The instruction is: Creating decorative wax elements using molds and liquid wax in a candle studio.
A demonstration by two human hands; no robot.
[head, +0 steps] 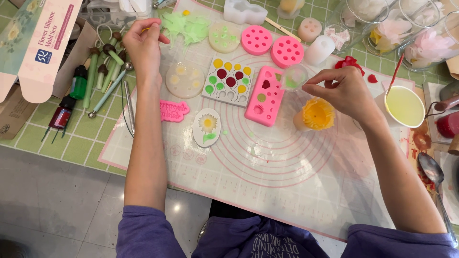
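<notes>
Your left hand (142, 45) is stretched to the far left of the mat (267, 181), fingers curled in with the thumb and forefinger pinched together; a sliver of something yellowish shows at the fingertips, but you cannot tell what it is. It hovers just right of the row of green-handled tools (103, 71) and near the pale green leaf shapes (186, 26).

Your right hand (342, 91) sits toward the right of the mat, fingers bent and nipped on the edge of a small clear round mould (293, 76), which is held just above the surface between the long pink mould (264, 95) and your knuckles. A yellow flower piece (316, 114) stands just near of that hand. A bowl of pale yellow liquid (404, 106) lies to the right, and the white mould with coloured balloons (228, 81) lies between your two hands.
</notes>
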